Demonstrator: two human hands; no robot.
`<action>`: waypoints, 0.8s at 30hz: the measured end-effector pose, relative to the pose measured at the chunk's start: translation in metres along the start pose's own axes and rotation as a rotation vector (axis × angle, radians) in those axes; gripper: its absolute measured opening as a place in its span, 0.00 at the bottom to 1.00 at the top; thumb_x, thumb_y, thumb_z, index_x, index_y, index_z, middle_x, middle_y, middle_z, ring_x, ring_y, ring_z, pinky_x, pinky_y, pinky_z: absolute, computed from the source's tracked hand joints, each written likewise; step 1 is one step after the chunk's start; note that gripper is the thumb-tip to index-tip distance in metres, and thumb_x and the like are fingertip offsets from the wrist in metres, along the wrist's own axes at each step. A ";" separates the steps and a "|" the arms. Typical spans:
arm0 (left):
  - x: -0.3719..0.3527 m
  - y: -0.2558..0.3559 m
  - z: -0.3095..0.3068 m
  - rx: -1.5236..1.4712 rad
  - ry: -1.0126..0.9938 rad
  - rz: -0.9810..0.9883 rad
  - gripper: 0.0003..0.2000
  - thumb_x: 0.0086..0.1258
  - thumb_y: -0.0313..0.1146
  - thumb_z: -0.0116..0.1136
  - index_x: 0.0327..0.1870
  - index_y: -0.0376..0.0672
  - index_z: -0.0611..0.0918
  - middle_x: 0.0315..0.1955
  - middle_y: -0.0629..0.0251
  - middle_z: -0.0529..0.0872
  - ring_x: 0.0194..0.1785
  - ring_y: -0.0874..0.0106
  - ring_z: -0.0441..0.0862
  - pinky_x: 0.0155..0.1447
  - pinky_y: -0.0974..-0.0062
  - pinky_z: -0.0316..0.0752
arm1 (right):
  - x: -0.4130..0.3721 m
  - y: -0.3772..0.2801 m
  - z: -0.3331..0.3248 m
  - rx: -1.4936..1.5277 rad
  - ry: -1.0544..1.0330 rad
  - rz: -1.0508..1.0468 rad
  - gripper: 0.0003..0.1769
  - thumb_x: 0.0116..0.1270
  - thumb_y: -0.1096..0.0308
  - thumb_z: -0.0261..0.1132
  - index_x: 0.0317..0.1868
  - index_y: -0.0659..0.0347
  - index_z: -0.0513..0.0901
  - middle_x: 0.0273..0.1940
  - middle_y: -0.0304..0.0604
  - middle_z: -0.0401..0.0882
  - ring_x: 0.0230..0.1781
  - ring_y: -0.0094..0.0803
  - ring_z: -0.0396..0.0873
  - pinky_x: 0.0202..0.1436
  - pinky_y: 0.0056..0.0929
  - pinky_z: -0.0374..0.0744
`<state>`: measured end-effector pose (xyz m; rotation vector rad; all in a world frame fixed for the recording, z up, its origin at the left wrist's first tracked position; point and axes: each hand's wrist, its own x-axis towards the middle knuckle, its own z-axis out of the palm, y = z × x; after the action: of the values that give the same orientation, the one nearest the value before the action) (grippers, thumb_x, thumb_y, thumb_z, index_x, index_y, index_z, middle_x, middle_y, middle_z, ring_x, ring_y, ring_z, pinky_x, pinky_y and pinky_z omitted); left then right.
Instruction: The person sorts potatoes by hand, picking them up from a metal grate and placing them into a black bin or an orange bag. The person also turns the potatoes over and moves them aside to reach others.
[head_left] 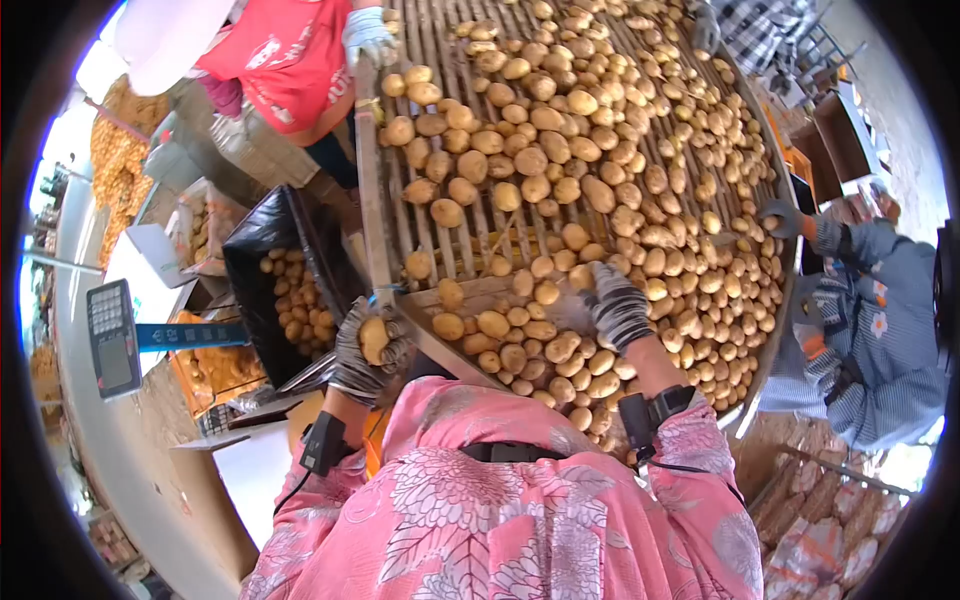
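Note:
My left hand, in a striped grey work glove, is closed around a potato beside the near left corner of the slatted sorting table. My right hand, gloved the same way, reaches over the loose potatoes in front of me. Its fingers look stretched out and apart, with a blurred patch beside them and no potato visible in the grip. Potatoes are spread over the wooden slats of the table. Left of my left hand stands a box lined with black plastic, partly filled with potatoes.
A digital scale display stands at the left. A co-worker in a red top is at the far left, and another in blue-grey clothes works at the right edge. An open cardboard box sits behind the right side.

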<state>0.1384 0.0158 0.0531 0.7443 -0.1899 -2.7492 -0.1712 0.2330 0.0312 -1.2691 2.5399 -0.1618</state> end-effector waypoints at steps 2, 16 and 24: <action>-0.008 -0.002 0.007 -0.152 -0.169 -0.078 0.23 0.69 0.58 0.45 0.37 0.43 0.75 0.25 0.62 0.78 0.17 0.69 0.78 0.20 0.75 0.76 | 0.008 -0.007 -0.019 0.087 -0.130 0.059 0.31 0.62 0.54 0.59 0.62 0.62 0.67 0.59 0.58 0.70 0.58 0.49 0.71 0.59 0.41 0.71; -0.019 -0.002 -0.005 -0.108 -0.020 0.044 0.40 0.62 0.67 0.45 0.55 0.33 0.72 0.38 0.49 0.81 0.32 0.58 0.83 0.31 0.70 0.81 | -0.006 0.007 -0.007 0.235 -0.139 0.060 0.32 0.61 0.59 0.63 0.64 0.58 0.66 0.61 0.56 0.69 0.62 0.47 0.68 0.64 0.38 0.68; -0.014 -0.010 0.018 -0.002 -0.110 0.042 0.28 0.57 0.56 0.62 0.44 0.37 0.74 0.33 0.55 0.77 0.27 0.63 0.78 0.33 0.73 0.80 | -0.011 0.005 -0.010 0.295 -0.101 0.081 0.28 0.59 0.62 0.64 0.60 0.58 0.71 0.56 0.53 0.73 0.56 0.47 0.73 0.58 0.38 0.72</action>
<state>0.1380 0.0309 0.0733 0.5826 -0.2224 -2.7514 -0.1719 0.2445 0.0417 -1.0326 2.3696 -0.4259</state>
